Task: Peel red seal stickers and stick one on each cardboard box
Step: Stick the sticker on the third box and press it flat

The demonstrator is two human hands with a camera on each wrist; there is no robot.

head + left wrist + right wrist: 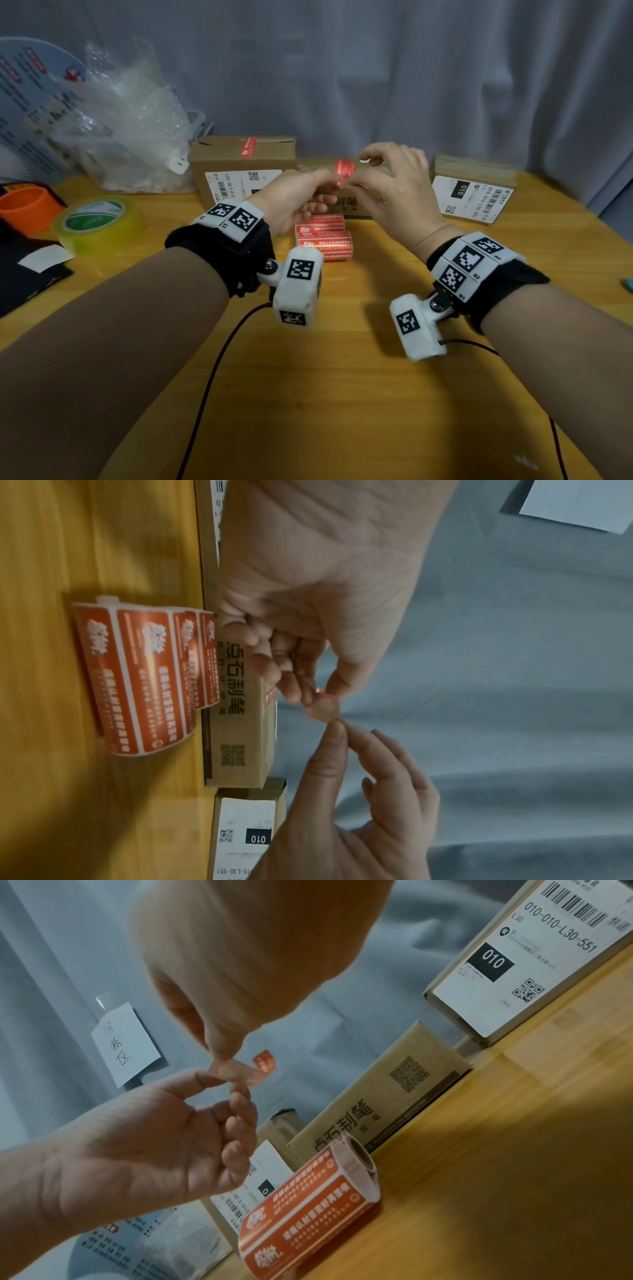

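Both hands pinch one peeled red seal sticker (343,180) in the air above the middle cardboard box (346,204). My left hand (334,182) holds one end between thumb and forefinger, and my right hand (357,177) holds the other end. The right wrist view shows the sticker (247,1070) twisted, its red end curled up, between right hand (222,1053) and left hand (226,1081). The sticker roll (323,236) lies on the table in front of that box. The left box (243,161) carries a red sticker (249,146) on top. The right box (474,190) shows only its white label.
A bag of bubble wrap (133,130) stands at the back left, with a roll of clear tape (97,222) and an orange cup (29,207) beside it. A grey curtain (376,68) closes the back. Wrist-camera cables (212,377) trail over the near wooden table (342,394).
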